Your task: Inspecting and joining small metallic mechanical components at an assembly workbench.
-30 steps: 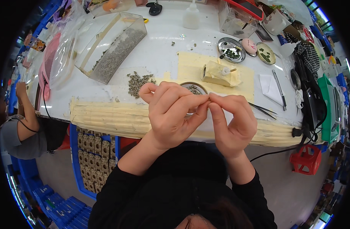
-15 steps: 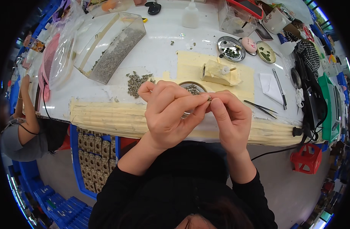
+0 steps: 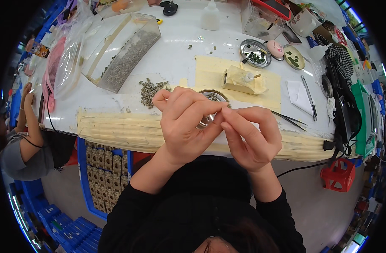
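My left hand (image 3: pixel 185 124) and my right hand (image 3: pixel 255 134) meet over the front of the table, pinching at their fingertips. Whatever lies between the fingers is hidden now. Just behind them is a round metal bowl (image 3: pixel 221 93) of small metal-looking pieces, partly covered by the hands. Left of the bowl lies a loose pile of small grey-green pieces (image 3: pixel 150 92). A block wrapped in cream tape (image 3: pixel 237 82) stands behind my right hand, with a small stick on top. Dark tweezers (image 3: pixel 289 119) rest right of that hand.
A clear bin (image 3: pixel 132 59) of grey pieces stands back left. To the right are a metal dish (image 3: pixel 243 57) with dark green pieces, folded white paper (image 3: pixel 298 96) and a pen-like tool (image 3: pixel 309 99). Below left sits a blue crate (image 3: pixel 84 185); another person (image 3: pixel 24 154) sits beyond.
A tiny metal-looking piece showed between my fingertips before; now the fingers cover it. My right hand has turned and its fingertips have shifted slightly left.
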A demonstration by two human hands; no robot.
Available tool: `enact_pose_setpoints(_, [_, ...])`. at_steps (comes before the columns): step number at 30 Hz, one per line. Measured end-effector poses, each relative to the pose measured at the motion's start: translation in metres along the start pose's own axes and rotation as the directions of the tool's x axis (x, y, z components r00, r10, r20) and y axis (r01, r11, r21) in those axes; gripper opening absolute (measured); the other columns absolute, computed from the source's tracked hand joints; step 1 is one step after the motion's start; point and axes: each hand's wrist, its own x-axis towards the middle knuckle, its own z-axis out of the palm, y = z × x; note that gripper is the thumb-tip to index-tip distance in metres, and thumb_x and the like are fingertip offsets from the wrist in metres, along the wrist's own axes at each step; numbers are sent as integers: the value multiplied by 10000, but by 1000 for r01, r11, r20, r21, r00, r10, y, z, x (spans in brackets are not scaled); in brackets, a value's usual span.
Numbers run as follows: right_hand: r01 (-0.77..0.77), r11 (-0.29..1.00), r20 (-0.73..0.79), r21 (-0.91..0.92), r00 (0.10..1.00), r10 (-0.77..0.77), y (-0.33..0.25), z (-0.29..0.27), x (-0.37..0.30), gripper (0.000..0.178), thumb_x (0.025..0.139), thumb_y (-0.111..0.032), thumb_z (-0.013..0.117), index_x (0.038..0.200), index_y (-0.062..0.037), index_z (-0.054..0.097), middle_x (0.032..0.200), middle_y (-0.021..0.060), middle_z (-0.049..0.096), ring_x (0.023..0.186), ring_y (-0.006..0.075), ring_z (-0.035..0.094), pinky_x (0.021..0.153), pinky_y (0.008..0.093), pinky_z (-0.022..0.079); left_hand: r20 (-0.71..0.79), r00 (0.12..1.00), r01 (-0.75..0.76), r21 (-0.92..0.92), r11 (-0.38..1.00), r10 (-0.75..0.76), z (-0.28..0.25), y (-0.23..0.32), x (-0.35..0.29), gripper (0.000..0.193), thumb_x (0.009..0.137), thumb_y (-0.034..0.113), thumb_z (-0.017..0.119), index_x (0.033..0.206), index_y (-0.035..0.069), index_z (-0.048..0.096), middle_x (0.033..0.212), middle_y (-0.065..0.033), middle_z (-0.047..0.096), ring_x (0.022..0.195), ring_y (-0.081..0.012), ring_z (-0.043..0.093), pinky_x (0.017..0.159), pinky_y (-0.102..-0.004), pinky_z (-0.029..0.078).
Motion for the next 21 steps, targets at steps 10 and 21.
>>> enact_pose_setpoints(10, [-646, 394, 269, 654, 685, 677, -13, 2, -2, 155, 853, -28, 745, 1004, 9, 735, 865, 111, 691, 727, 160, 649, 669, 249, 519, -38, 997, -60, -5, 998, 60, 0, 0, -1, 240, 693, 38, 822, 912, 92, 738, 765, 30, 607, 702, -137, 533, 761, -314, 293])
enact_pose_setpoints(21, [-55, 997, -24, 46, 998, 56, -5, 2, -1, 272, 760, 8, 791, 1028, -19, 752, 819, 77, 669, 679, 184, 623, 571, 273, 486, -9, 1000, -16, 29, 999, 16, -1, 1, -1, 224, 686, 65, 820, 893, 89, 735, 753, 20, 605, 705, -146, 526, 774, -315, 298])
